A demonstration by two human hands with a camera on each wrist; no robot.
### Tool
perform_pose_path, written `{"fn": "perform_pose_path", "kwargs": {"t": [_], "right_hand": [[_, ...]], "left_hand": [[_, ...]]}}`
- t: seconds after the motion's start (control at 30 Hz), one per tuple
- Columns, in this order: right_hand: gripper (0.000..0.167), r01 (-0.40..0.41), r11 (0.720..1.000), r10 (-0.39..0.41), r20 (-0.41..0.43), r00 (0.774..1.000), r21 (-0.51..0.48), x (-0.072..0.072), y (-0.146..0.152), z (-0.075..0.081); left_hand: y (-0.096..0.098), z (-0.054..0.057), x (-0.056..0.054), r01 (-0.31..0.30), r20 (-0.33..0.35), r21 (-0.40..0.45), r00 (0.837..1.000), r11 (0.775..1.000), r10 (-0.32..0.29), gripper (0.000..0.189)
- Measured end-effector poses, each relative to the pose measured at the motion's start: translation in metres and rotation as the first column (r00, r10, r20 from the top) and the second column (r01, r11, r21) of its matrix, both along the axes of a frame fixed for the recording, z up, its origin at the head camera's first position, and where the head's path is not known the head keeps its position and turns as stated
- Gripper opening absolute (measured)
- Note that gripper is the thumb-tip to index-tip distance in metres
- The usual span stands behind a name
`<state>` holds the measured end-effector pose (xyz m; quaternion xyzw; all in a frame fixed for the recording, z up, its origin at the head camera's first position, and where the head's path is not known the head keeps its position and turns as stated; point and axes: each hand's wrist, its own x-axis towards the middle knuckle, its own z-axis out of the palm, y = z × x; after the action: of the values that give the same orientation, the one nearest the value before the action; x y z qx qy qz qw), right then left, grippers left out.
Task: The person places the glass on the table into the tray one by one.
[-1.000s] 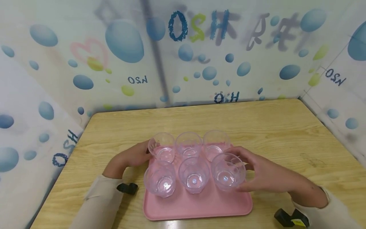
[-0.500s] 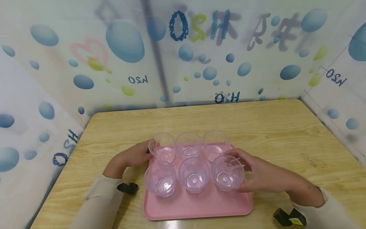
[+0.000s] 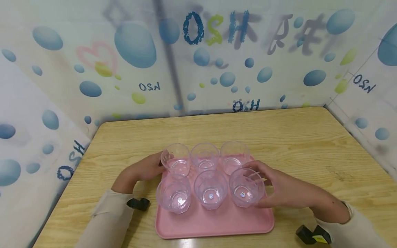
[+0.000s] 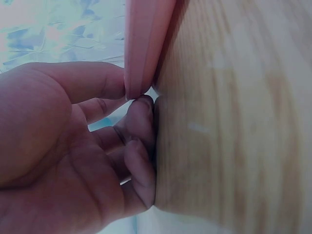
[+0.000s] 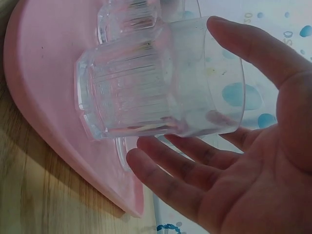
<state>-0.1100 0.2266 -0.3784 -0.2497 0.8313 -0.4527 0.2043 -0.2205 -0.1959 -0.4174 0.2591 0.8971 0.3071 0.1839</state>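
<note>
A pink tray (image 3: 214,225) lies on the table with several clear cups on it, in two rows of three. My right hand (image 3: 286,189) holds the front right cup (image 3: 246,187) from its right side. In the right wrist view the thumb touches that cup's rim, and the fingers (image 5: 170,180) curve along its other side; the cup stands upright on the tray. My left hand (image 3: 145,167) grips the tray's left edge near the back left cup (image 3: 175,162). In the left wrist view its thumb (image 4: 97,80) presses the tray rim, with curled fingers close to the tabletop.
The front middle cup (image 3: 211,189) and front left cup (image 3: 173,194) stand left of the held one. The back middle cup (image 3: 204,156) and back right cup (image 3: 234,156) are behind. A patterned wall (image 3: 198,96) borders the wooden table (image 3: 279,134).
The front right cup has shifted slightly left, and my right hand has moved left with it. My left hand and the tray look unmoved.
</note>
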Motion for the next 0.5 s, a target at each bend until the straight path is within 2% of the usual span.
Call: {"fn": "perform_pose_path", "kwargs": {"t": [0.27,0.5], "right_hand": [[0.08,0.003,1.0,-0.003,0.02,1.0,0.012,-0.0003,-0.0002,0.0003],[0.083,0.004,1.0,-0.004,0.004,1.0,0.022,-0.0007,0.0003,-0.0008]], "left_hand": [[0.0004,0.0013,0.001,-0.012,0.008,-0.003,1.0,1.0,0.012,0.048],[0.0005,0.0013,0.0011,-0.022,0.007,-0.02,1.0,1.0,0.022,0.047]]}}
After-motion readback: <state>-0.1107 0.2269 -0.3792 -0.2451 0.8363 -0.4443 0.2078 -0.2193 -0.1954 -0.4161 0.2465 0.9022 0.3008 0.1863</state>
